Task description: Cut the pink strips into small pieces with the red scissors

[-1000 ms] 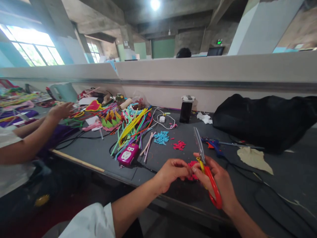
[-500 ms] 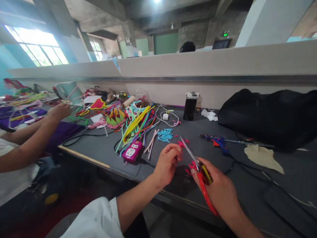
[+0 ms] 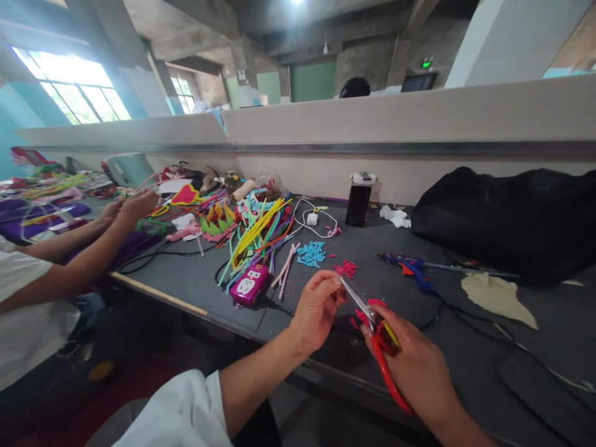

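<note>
Right hand (image 3: 412,366): held scissors (image 3: 358,300).
Left hand (image 3: 319,305): pinched shut at scissors' tip, perhaps empty.
Risk: closing blades could nick my fingertips.

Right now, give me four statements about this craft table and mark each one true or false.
1. The right hand grips the scissors by their red and yellow handles. True.
2. The black bottle lies on its side. False: it stands upright near the divider wall.
3. The pink power strip lies to the left of the left hand. True.
4. The left hand holds the blue glue gun. False: the glue gun lies on the table, with no hand on it.
</note>
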`<action>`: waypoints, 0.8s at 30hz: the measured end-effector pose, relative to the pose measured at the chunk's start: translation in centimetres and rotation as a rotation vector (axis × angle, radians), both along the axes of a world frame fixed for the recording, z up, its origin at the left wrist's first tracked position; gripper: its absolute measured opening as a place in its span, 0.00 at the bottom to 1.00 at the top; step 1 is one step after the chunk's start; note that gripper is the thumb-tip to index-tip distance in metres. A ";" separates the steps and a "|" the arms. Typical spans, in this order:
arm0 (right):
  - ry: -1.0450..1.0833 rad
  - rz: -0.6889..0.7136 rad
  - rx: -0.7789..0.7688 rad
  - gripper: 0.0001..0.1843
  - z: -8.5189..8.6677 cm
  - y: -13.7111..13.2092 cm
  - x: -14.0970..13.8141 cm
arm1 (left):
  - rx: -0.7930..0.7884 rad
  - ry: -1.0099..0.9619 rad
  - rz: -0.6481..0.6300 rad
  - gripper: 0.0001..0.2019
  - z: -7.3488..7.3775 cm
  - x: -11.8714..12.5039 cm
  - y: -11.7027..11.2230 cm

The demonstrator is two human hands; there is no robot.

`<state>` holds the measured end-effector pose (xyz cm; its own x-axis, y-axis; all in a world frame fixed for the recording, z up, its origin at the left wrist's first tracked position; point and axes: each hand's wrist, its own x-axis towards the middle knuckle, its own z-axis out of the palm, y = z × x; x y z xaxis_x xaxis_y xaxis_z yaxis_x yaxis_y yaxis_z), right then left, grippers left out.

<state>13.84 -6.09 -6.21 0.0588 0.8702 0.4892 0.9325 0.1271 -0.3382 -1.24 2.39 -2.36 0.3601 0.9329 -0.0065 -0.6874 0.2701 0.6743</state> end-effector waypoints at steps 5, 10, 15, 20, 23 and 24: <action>0.001 0.043 0.048 0.18 -0.4 -0.1 0.1 | -0.024 -0.004 -0.006 0.04 0.1 0.1 -0.2; -0.016 0.054 0.086 0.18 -0.7 0.1 0.0 | -0.048 -0.012 -0.008 0.05 0.1 0.1 -0.3; -0.055 0.058 0.131 0.18 -0.9 0.2 -0.1 | -0.049 -0.011 -0.004 0.05 0.1 0.1 -0.3; -0.071 0.052 0.137 0.19 -1.1 0.2 -0.2 | -0.058 0.000 0.003 0.05 0.4 0.1 -0.3; -0.038 0.043 0.099 0.19 -1.2 0.1 -0.4 | -0.061 0.010 0.000 0.06 0.4 0.1 -0.3; -0.033 0.040 0.099 0.19 -1.3 0.1 -0.4 | -0.056 0.012 0.000 0.06 0.4 0.1 -0.3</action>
<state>13.42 -5.95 -7.50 0.0073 0.8188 0.5740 0.9363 0.1959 -0.2914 -1.18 2.13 -1.95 0.3599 0.9308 -0.0631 -0.6796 0.3079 0.6658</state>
